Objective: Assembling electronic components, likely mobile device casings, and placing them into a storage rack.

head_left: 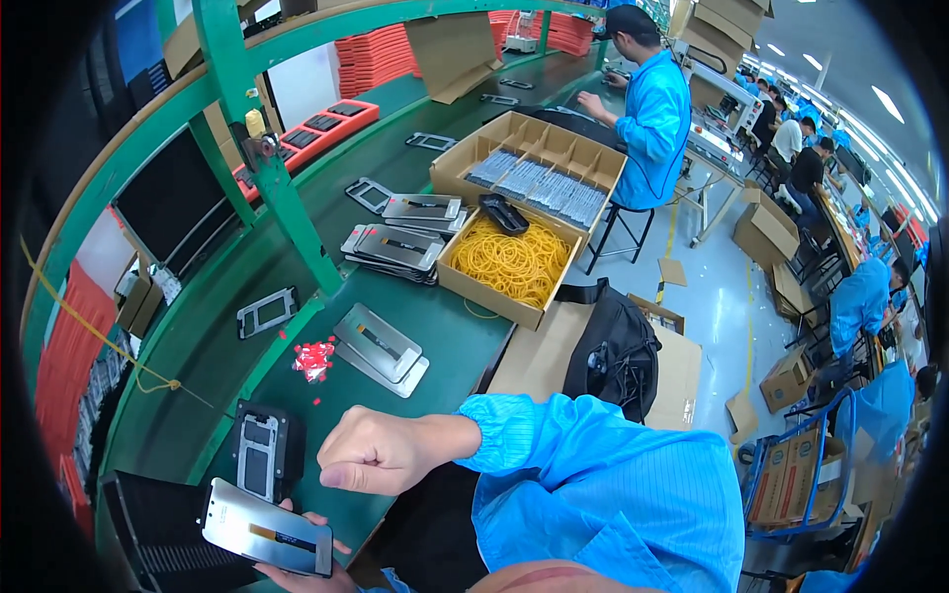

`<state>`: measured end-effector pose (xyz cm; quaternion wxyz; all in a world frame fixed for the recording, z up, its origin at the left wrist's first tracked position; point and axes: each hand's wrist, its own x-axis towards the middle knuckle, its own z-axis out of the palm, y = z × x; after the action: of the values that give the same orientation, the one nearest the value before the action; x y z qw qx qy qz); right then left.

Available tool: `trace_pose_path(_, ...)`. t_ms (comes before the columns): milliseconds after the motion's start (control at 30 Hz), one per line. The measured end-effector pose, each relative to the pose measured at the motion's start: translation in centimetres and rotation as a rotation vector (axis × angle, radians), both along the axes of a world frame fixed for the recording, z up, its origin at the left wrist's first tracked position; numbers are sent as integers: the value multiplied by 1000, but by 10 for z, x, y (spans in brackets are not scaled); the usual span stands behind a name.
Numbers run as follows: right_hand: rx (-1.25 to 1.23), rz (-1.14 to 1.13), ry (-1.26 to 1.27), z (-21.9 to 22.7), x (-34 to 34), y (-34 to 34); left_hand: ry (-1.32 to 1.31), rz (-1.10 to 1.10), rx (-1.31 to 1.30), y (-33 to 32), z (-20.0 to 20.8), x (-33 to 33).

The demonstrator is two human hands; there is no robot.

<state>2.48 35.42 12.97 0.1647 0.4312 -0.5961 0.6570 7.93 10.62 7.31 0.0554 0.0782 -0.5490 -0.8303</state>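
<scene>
At the lower left, my left hand (308, 577) grips a phone screen panel (232, 516) with a silver back and a gold-and-black strip, holding it tilted. My right hand (371, 450) is closed in a fist above the bench edge, apart from the panel; the inside of the fist is hidden. Beyond the panel, a black fixture (287, 450) has a grey phone frame (259, 457) in it. Small red tabs (313, 362) lie in a heap on the green bench (465, 341). Beside them are two silver screen panels (366, 341), one overlapping the other.
Stacked panels (393, 249) lie farther up the bench. A carton of yellow rubber bands (539, 311) stands before a divided carton (455, 173). Loose phone frames (267, 312) lie left of a green post (297, 222). A black bag (623, 346) sits right. A co-worker (652, 119) works beyond.
</scene>
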Motion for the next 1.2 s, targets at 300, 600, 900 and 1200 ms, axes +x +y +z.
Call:
trace_pose_path(300, -25, -114, -59, -13, -11, 18, 49, -76, -37, 6, -18, -16)
trace_pose_path(600, 4, -63, -61, -10, -15, 24, 73, -162, 23, 17, -14, -21)
trace_pose_path(900, 97, -18, -53, -5, -13, 23, 108, -98, 9, 22, -8, -14)
trace_pose_path(1200, 158, -66, -13, -3, -12, 25, 72, -56, -51, 22, -7, -15)
